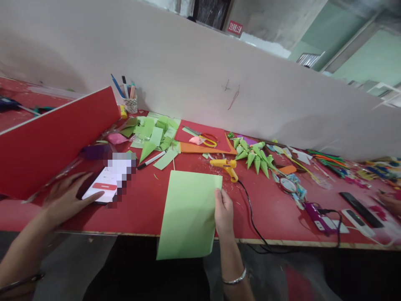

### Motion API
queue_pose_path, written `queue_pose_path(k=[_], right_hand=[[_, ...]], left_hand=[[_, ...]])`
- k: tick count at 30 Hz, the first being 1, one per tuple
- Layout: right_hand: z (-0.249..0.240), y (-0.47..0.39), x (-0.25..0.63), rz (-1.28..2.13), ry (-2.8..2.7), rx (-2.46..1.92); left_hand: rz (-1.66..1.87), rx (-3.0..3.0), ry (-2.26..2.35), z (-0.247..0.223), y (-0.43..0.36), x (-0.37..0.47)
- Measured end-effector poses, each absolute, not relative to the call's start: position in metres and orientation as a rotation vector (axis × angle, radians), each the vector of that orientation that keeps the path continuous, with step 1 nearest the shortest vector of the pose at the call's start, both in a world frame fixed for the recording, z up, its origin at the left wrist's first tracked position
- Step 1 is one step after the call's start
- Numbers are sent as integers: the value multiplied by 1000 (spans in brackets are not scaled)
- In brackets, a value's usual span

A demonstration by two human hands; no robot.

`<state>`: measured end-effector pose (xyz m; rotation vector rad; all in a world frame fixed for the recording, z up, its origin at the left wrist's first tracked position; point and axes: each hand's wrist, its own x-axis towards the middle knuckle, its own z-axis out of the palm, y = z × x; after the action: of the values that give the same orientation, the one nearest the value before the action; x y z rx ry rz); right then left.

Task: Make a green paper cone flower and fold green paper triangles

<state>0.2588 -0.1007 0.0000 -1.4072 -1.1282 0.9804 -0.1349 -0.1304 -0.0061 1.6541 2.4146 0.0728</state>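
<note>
At the left, my left hand (67,198) lies with its fingers apart beside a lit phone (105,182), its thumb over the lower part of the screen. The phone rests on the red table, and part of it is pixelated. My right hand (224,209) grips the right edge of a light green paper sheet (189,213), thumb on top. The sheet reaches past the table's front edge. Just beyond that hand lies a yellow glue gun (227,166) with a black cord. A white marker (152,160) lies between phone and sheet.
Green paper pieces (156,131), scissors (208,140) on red paper, and green paper cones (255,154) lie along the partition (188,71). A pen cup (130,103) stands at back left by a red board (62,138). A purple box (321,218) and another person's hand (390,202) are at right.
</note>
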Motion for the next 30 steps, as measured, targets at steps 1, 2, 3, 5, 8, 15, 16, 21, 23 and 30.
queue_pose_path(k=[1,2,3,5,8,15,16,21,23,30], right_hand=[[0,-101,259,986,-1127,-1405],[1,-101,259,994,-1127,-1404],[2,-101,259,1004,-1131,-1402],[4,-102,257,1013,-1147,-1392],[7,-103,252,1009,-1183,-1370],[15,-106,237,1011,-1295,-1305],[16,-106,237,1008,-1302,-1296],[16,-109,238,1006,-1289,-1296],[15,-109,238,1025,-1274,-1291],[11,-109,236,1016,-1247,-1291]], left_hand=[[82,1664,2418,-5,-130,-134],[113,1681,2431,-4,-130,-132],[168,1701,2455,-2,-130,-129],[350,1771,2488,4,-130,-116],[667,1893,2234,16,-130,-79],[641,1401,1112,26,-127,17],[654,1338,1133,26,-126,23],[738,1220,1244,29,-122,34],[725,1226,1246,30,-122,35],[704,1161,1320,26,-125,34]])
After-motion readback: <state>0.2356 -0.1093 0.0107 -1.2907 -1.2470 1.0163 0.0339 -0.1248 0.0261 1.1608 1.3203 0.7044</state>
